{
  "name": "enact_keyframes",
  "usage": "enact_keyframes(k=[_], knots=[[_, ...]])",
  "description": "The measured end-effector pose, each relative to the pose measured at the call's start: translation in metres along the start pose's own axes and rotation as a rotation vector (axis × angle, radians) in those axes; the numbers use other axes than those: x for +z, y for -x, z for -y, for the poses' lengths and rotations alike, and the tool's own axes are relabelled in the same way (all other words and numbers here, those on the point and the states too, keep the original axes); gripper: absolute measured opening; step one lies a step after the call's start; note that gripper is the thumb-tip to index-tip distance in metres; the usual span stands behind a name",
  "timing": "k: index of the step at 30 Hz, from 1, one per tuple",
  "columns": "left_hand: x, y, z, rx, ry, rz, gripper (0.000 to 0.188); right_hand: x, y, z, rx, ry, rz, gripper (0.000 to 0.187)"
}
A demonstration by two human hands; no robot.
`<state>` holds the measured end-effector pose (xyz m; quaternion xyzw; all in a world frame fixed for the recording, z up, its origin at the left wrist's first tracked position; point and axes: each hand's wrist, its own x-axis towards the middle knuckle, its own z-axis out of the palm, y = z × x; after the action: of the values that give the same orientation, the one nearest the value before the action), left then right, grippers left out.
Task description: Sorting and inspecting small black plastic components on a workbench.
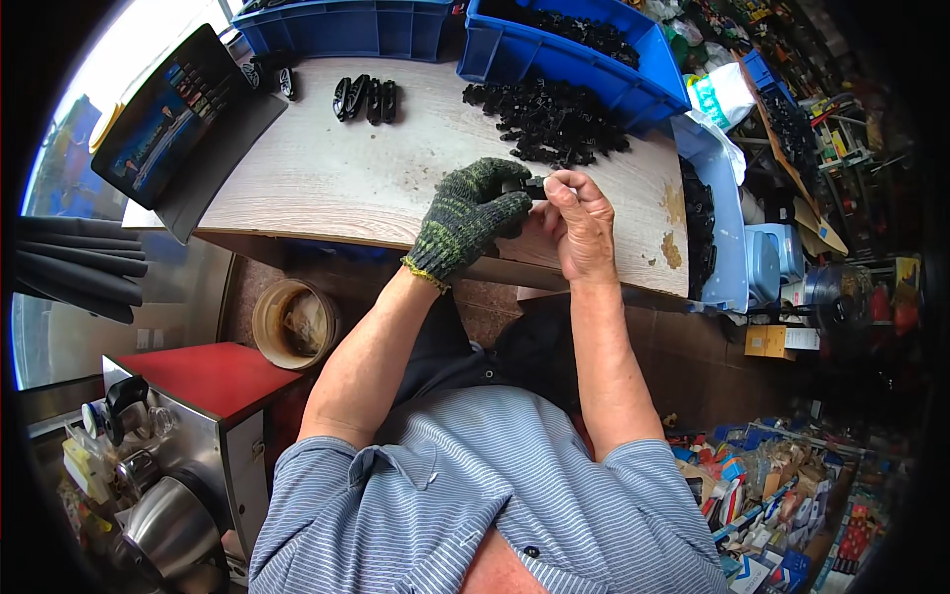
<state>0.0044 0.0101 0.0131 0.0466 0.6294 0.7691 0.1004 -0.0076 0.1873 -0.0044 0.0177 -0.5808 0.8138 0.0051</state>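
Note:
My left hand (470, 215), in a dark green and black knitted glove, closes its fingers on a small black plastic part (534, 186) above the table's near edge. My bare right hand (582, 223) pinches the other end of that part between thumb and fingers. Most of the part is hidden by the fingers, so its exact kind does not show. Just beyond my hands lies a loose heap of small black parts (554, 121). Several longer black pieces (366, 100) stand in a row farther left on the pale wood table (297, 178).
Two blue bins (341, 32) (633, 87) stand along the table's back; the right one holds more black parts. A tablet (163, 124) leans at the left. A light blue crate (727, 218) sits against the right edge. Below left are a bucket (295, 325) and a red-topped cabinet (213, 386).

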Motion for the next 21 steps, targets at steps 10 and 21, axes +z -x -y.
enact_keyframes(k=[10, 21], knots=[[-0.002, -0.004, 0.004, -0.034, 0.016, 0.022, 0.03, 0.0, 0.001, 0.001, 0.03, -0.114, 0.012, 0.013], [0.006, -0.001, -0.011, -0.033, -0.023, 0.022, 0.032, -0.003, -0.002, 0.0, 0.019, -0.06, 0.021, 0.014]])
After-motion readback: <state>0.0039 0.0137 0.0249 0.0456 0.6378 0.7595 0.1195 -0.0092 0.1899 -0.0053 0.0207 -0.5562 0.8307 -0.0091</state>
